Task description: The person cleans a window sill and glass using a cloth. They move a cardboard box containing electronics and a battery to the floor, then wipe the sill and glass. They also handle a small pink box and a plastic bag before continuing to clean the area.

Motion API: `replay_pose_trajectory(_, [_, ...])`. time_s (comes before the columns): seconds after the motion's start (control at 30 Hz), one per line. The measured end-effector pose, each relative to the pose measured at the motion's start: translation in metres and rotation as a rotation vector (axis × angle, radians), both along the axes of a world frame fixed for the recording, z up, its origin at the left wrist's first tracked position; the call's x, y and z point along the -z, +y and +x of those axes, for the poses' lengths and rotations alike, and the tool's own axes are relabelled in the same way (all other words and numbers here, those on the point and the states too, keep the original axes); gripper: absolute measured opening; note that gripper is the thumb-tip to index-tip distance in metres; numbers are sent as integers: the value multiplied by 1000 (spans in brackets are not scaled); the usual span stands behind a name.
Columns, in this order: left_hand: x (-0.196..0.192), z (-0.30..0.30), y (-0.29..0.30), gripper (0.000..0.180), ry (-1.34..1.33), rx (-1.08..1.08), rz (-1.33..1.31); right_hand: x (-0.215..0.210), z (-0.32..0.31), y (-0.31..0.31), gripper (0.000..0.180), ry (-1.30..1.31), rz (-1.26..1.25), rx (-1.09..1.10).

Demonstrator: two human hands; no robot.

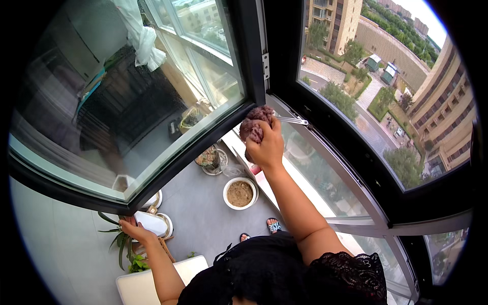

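Two hands: R hand (265,145), grip closed round a bunched purplish-brown cloth (256,123), at hinge-side bottom corner of the black window sash (192,153), nr a metal stay (294,120); L hand (134,230) at sash's outer bottom corner, fingers part-hidden, can't tell grip. White pot (226,192) w/ soil (240,194) on floor (203,216).

The right hand (265,145) grips a brown cloth (252,127), left hand (136,230) at a window frame (188,156).
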State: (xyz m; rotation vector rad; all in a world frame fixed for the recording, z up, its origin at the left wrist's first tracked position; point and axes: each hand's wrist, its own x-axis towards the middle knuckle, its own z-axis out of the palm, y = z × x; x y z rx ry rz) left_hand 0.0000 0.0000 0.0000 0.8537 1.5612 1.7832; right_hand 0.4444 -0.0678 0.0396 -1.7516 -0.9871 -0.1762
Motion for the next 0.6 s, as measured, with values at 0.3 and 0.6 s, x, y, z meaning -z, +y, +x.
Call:
replay_pose_trajectory(0.3, [62,126,-57,35,178,561,-97,-13,-16,21,35,-230,-577,-334])
replay_pose_trajectory(0.6, [4,244,-42,30,302,1071,6,25,21,32,27,-196,22,139])
